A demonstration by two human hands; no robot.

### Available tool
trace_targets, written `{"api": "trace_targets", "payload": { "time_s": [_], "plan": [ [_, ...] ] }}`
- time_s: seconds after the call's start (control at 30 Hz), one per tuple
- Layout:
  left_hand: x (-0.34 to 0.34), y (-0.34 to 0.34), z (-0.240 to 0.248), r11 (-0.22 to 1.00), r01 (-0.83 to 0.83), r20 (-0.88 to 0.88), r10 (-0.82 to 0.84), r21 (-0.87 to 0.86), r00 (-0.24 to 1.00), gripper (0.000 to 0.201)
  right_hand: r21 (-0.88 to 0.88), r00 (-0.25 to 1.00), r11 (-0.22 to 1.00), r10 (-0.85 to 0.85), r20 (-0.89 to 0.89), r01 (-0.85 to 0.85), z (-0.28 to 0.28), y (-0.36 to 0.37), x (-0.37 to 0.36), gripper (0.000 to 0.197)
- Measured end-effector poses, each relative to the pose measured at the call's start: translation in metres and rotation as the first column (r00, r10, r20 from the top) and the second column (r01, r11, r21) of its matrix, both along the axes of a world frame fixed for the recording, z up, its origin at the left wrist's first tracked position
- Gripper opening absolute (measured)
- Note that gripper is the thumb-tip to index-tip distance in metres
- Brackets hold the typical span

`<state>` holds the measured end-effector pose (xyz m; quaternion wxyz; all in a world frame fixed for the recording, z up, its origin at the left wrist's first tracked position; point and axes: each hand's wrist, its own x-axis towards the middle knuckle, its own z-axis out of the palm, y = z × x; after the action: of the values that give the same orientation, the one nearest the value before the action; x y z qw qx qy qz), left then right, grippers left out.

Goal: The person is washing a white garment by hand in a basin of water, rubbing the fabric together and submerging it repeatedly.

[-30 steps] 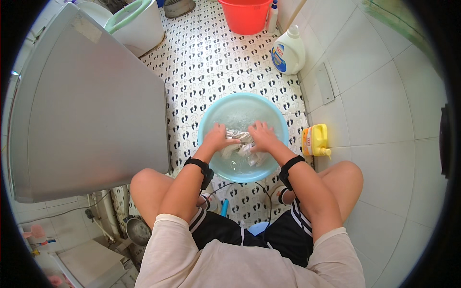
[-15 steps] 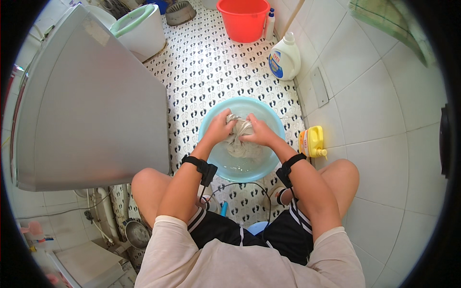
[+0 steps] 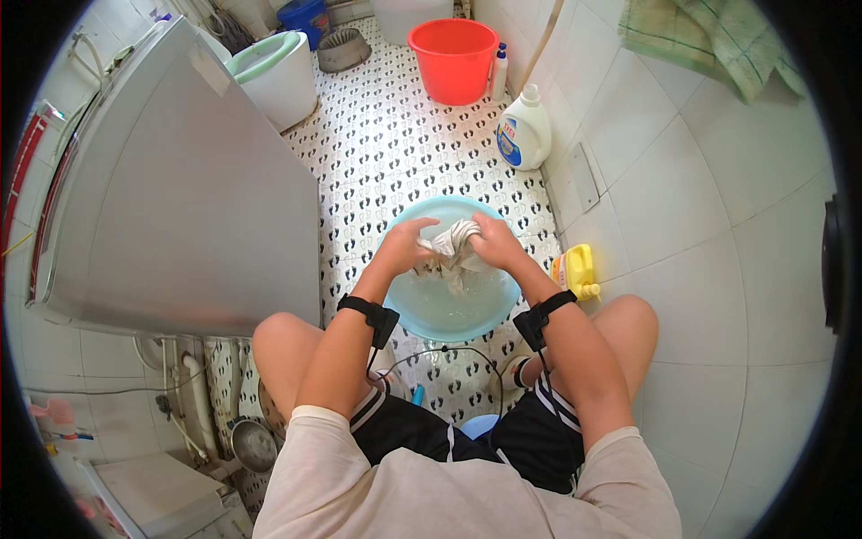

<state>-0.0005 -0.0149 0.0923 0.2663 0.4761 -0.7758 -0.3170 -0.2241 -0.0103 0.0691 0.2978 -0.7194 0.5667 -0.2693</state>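
A wet, off-white cloth (image 3: 455, 241), bunched and twisted, is lifted over the water in a light blue basin (image 3: 411, 323). Its lower folds hang toward the water. My right hand (image 3: 492, 241) has its fingers wrapped round the cloth's right end. At the other end, my left hand (image 3: 402, 246) is open, fingers and thumb apart around the cloth's tip. Whether the left fingers touch the fabric is hard to see. Both forearms reach over the basin's near side, each with a black strap device.
Right of the basin stands a yellow pump bottle (image 3: 578, 271); farther off are a white detergent jug (image 3: 524, 130) and a red bucket (image 3: 453, 63). A large grey appliance (image 3: 193, 189) fills the left side. The tiled wall (image 3: 682, 225) runs along the right.
The cloth has come up higher and is more twisted. My left hand has loosened and spread its fingers; my right hand has shifted slightly right with the cloth. The view has tilted a little.
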Motion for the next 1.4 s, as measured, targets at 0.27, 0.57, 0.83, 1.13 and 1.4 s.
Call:
{"api": "trace_targets", "payload": {
  "time_s": [0.27, 0.57, 0.83, 1.13, 1.4],
  "plan": [
    [-0.006, -0.005, 0.031, 0.987, -0.131, 0.136, 0.143, -0.095, 0.98, 0.022, -0.279, 0.992, 0.956, -0.06, 0.113, 0.09, 0.077, 0.007, 0.007, 0.019],
    [-0.016, 0.003, 0.093, 0.971, -0.167, -0.25, 0.121, -0.171, 0.961, 0.011, -0.438, 0.96, 0.884, -0.043, 0.277, 0.166, 0.145, 0.012, 0.016, 0.02],
    [-0.011, 0.001, 0.088, 0.975, -0.182, -0.284, 0.14, -0.127, 0.949, 0.015, -0.451, 0.976, 0.884, -0.028, 0.216, 0.125, 0.137, 0.012, 0.018, 0.023],
    [-0.002, 0.001, -0.001, 0.993, -0.108, -0.009, 0.108, 0.047, 0.994, 0.036, -0.182, 0.999, 0.983, -0.001, 0.046, 0.01, 0.022, 0.008, 0.013, 0.033],
    [0.004, 0.008, -0.07, 0.987, -0.08, 0.292, 0.035, 0.142, 0.956, 0.096, -0.028, 0.983, 0.999, 0.009, -0.182, -0.015, -0.044, 0.021, 0.006, 0.065]
  ]
}}
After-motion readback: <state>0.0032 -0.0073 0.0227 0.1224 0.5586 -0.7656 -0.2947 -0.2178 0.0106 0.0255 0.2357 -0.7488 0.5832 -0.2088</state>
